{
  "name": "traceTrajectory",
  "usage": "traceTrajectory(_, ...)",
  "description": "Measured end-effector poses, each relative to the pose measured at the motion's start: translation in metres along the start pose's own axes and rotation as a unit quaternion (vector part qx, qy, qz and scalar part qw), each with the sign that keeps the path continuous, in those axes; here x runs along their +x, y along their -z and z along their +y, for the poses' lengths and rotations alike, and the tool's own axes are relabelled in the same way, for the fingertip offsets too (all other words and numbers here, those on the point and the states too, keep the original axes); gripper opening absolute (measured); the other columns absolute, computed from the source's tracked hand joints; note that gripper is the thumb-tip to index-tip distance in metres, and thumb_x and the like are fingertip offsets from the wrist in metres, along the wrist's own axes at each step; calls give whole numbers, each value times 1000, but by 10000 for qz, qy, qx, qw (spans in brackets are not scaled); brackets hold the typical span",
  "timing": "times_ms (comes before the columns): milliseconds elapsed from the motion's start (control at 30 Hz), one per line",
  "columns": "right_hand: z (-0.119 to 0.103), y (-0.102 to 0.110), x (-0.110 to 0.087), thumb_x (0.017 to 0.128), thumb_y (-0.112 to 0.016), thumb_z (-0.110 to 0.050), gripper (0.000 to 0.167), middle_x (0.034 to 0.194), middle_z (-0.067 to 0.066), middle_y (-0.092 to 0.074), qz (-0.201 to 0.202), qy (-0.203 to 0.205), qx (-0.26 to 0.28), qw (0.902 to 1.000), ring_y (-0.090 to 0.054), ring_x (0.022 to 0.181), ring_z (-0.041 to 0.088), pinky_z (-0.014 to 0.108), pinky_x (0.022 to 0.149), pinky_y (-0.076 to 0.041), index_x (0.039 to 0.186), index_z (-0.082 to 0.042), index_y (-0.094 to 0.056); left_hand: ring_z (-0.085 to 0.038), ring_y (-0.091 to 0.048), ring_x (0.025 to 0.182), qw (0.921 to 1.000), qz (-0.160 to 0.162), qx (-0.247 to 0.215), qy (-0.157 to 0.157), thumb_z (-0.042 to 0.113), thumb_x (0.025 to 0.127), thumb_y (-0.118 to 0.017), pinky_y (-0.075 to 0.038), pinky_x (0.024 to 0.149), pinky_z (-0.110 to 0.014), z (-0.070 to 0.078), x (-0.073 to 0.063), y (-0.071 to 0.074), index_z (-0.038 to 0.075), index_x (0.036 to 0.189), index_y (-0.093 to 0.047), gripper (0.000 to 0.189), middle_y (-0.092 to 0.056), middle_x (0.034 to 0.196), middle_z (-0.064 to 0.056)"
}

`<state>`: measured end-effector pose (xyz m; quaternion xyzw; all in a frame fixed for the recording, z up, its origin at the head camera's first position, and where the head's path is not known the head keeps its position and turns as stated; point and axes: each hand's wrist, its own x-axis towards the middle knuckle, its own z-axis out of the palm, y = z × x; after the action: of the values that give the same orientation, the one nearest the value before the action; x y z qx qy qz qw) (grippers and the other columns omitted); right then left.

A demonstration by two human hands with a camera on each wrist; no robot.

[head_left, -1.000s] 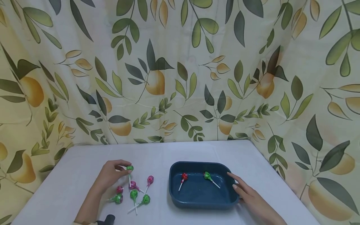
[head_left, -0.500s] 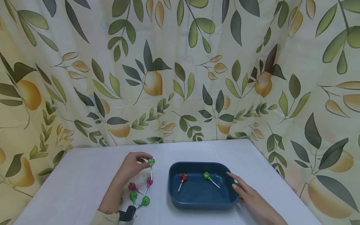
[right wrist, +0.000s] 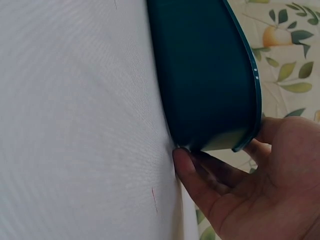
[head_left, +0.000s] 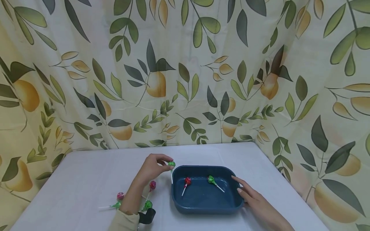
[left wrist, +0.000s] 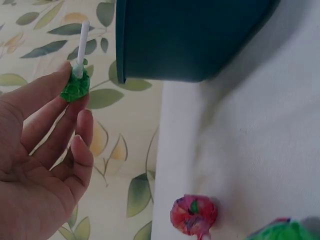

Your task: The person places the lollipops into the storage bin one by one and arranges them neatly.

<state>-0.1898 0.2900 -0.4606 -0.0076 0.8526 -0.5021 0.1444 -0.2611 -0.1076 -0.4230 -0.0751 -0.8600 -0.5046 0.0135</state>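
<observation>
In the head view my left hand [head_left: 154, 166] pinches a green lollipop [head_left: 171, 164] by its wrapped head, near the far left corner of a dark blue plastic box [head_left: 208, 210]. Its white stick points down, overlapping the rim. The left wrist view shows this lollipop [left wrist: 75, 89] between thumb and fingertips. My right hand [head_left: 254, 199] holds the box's right end; in the right wrist view, digits reach over the rim and a fingertip [right wrist: 184, 161] sits by the base. Inside the box lie a red lollipop [head_left: 188, 181] and a green-wrapped lollipop [head_left: 211, 179], apart.
Left of the box, a pink lollipop [head_left: 152, 185] and a green lollipop [head_left: 148, 205] lie on the white-covered table [head_left: 72, 192]. Another pink lollipop [head_left: 120, 196] lies farther left, partly behind my left arm with a green one. A patterned curtain [head_left: 185, 96] hangs behind.
My left hand has carried the green lollipop rightward from above the loose lollipops to the box's left rim. My right hand has stayed at the box's right end.
</observation>
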Motion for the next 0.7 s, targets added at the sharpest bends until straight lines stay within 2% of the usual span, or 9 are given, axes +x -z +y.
traceTrajectory(233,0,0,1,109,-48,-48,57,163,28,-28,28,17,-91,10000,-49,135,45,52,96,-52,161,-30,-35,-19,-63,92,9995,-176,159,-195,19,87,-86,-53,75,-37,4,3,-12,15,108,-81,22,-72,100,4)
traceTrajectory(500,-1,0,1,109,-47,-48,57,162,28,-29,7,72,-211,9998,-49,135,46,51,97,-52,161,-29,-35,-18,-65,91,9989,-401,-184,-183,20,87,-86,-55,78,-37,12,4,-32,14,108,-80,22,-71,97,3)
traceTrajectory(600,0,0,1,109,-47,-48,57,163,27,-27,-11,130,-224,9997,-46,137,47,51,98,-51,161,-29,-35,-16,-68,88,9982,-471,-264,-263,17,87,-86,-58,77,-35,10,4,-40,14,105,-80,20,-72,97,3)
traceTrajectory(700,0,1,0,109,-47,-49,56,164,26,-27,25,145,-279,9995,-46,137,47,51,98,-51,161,-30,-35,-15,-70,85,9973,-530,-307,-393,13,86,-86,-59,77,-38,9,4,-46,13,103,-81,17,-73,94,3)
